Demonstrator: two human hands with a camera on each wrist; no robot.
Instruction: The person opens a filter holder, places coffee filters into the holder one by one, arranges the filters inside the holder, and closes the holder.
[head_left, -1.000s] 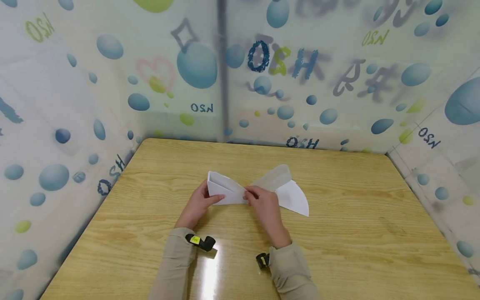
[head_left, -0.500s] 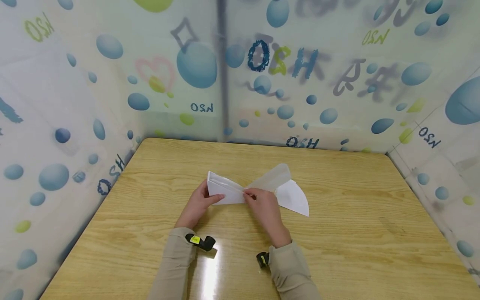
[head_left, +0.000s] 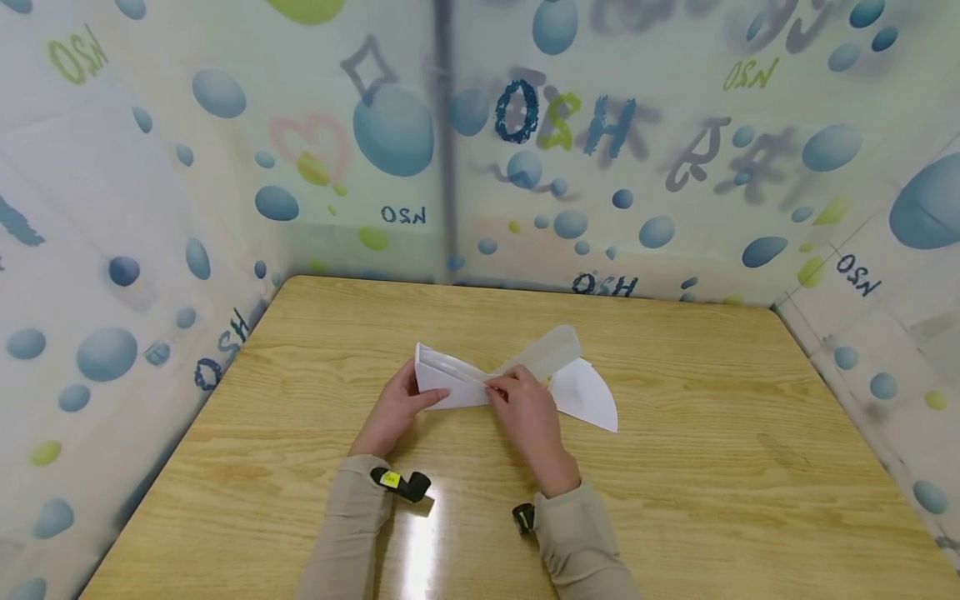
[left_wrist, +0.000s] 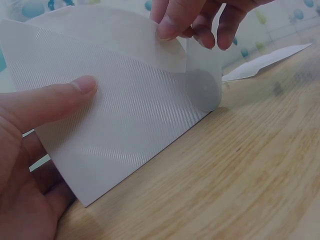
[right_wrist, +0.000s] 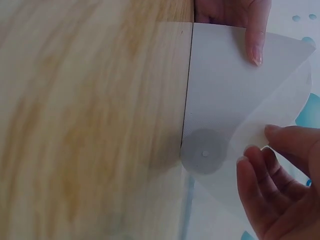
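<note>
My left hand [head_left: 397,408] holds the left end of a white, finely ribbed folded piece [left_wrist: 120,115], thumb on its front face and fingers behind. Its lower edge is close to the table; whether it touches all along I cannot tell. Inside the fold shows a thin white sheet [left_wrist: 110,35] with a rounded edge. My right hand [head_left: 528,417] pinches this sheet near the right end, between thumb and fingertips. A grey round end [right_wrist: 204,152] with a small white dot lies at the piece's narrow corner. A translucent, round-ended strip [head_left: 553,350] rises behind my right hand.
A white fan-shaped piece [head_left: 588,398] lies on the wooden table [head_left: 712,467] right of my right hand. Patterned cloth walls [head_left: 480,208] stand behind and at both sides. Black wrist cameras [head_left: 408,485] sit on both cuffs.
My right hand has shifted slightly at the folded piece. The translucent strip has turned a little and looks narrower. The left hand and the fan-shaped piece stay in place.
</note>
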